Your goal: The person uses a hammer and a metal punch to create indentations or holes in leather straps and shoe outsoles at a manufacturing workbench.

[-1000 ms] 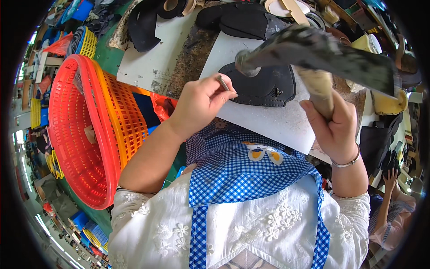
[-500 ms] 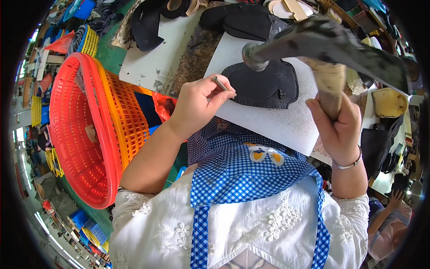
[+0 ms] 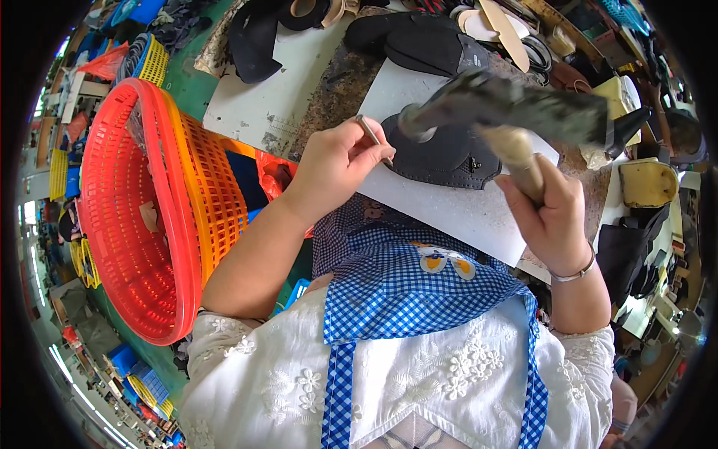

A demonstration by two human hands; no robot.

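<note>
My left hand [image 3: 335, 161] pinches a thin metal punch [image 3: 372, 138], its tip down at the left edge of a black, shoe-upper-shaped piece [image 3: 441, 159]. That piece lies flat on a white board [image 3: 501, 213], with small holes along its near border and a small cut-out pattern at its lower right. Wrapped round the wooden handle [image 3: 517, 161] of a hammer, my right hand [image 3: 555, 224] is closed. The dark hammer head [image 3: 516, 108], blurred by motion, hangs over the black piece and hides its far part; its round face is near the punch.
Left of me stand stacked red [image 3: 168, 247] and orange baskets [image 3: 213, 202]. More black pieces [image 3: 422, 49] lie at the board's far end, another black piece [image 3: 254, 45] on a white sheet [image 3: 258, 112]. A yellowish block [image 3: 649, 183] sits on the right.
The hammer has come lower, toward the black piece and the punch. The punch stands more upright in my left hand. My right hand is slightly lower and further left.
</note>
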